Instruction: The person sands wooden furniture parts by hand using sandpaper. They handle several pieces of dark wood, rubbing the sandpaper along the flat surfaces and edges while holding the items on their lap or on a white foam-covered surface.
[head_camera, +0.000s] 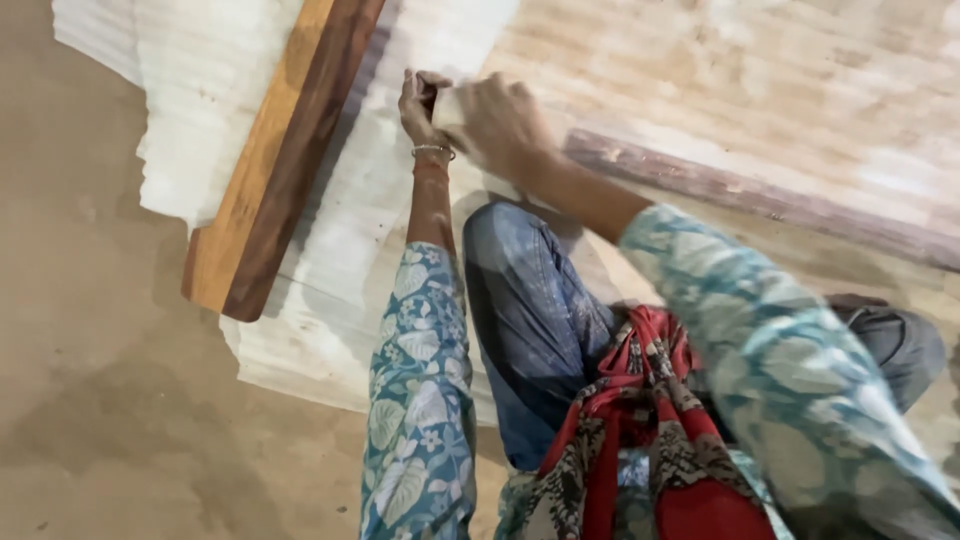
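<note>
My left hand (418, 108), with a thin bracelet at the wrist, and my right hand (497, 122) meet over a corrugated sheet (340, 250) on the ground. Both are closed around a small pale object (447, 106) held between them; what it is I cannot tell. A long brown wooden beam (275, 160) lies just left of my hands, on the sheet. My bent knee in blue trousers (520, 290) is right below the hands.
A dark weathered wooden strip (760, 195) lies to the right on the pale floor. Bare earth-coloured ground (90, 380) spreads at the left. A red patterned cloth (640, 430) hangs in my lap.
</note>
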